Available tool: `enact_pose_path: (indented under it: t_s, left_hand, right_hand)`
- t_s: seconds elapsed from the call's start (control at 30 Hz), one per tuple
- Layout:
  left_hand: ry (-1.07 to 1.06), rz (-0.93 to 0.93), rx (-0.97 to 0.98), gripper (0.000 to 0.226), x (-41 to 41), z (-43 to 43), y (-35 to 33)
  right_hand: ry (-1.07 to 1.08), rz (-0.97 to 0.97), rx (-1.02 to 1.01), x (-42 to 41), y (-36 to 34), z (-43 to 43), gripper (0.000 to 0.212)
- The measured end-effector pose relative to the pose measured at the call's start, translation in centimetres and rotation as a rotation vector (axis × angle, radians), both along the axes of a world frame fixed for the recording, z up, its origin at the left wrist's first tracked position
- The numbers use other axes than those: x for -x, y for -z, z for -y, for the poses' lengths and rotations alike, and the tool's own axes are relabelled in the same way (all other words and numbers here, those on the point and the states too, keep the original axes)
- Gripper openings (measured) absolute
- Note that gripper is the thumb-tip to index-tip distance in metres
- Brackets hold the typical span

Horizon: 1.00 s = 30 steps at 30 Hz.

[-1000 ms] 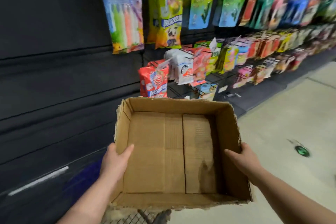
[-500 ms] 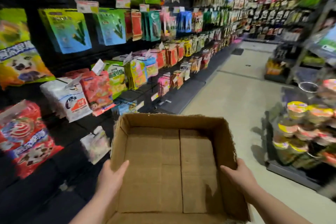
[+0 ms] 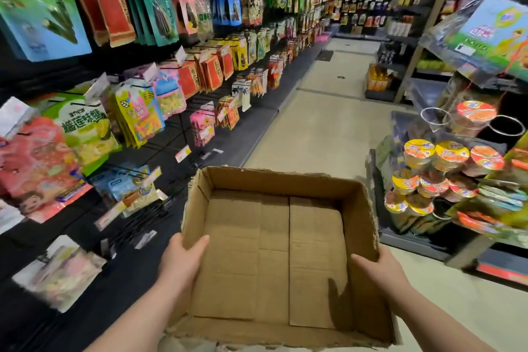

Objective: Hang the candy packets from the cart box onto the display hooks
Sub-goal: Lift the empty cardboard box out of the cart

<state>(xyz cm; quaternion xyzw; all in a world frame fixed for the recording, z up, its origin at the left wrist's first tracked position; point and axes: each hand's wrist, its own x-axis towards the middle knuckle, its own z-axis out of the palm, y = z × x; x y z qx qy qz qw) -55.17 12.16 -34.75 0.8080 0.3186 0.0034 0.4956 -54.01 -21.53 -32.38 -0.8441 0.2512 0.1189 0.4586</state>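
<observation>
Wide aisle floor ahead; left grip, right grip curled round opposite rims of box.

Left hand gripping, right hand gripping

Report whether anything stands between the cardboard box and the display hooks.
Nothing visible does. Open air separates the cardboard box, gripped by the left hand and right hand, from the display hooks. It holds no packets.
</observation>
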Motion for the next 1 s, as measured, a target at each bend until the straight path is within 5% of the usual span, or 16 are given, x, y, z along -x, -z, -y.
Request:
enact_pose_path:
  t_s: [0.63, 1.0]
  left_hand:
    - [0.317, -0.060, 0.059, 0.069, -31.8, -4.3, 1.3]
    - [0.276, -0.104, 0.035, 0.068, -44.9, -2.9, 2.7]
  right_hand:
    - [0.267, -0.060, 0.008, -22.9, 1.4, -4.8, 0.059]
    - [0.213, -0.099, -0.019, -37.8, 3.9, -3.5, 0.062]
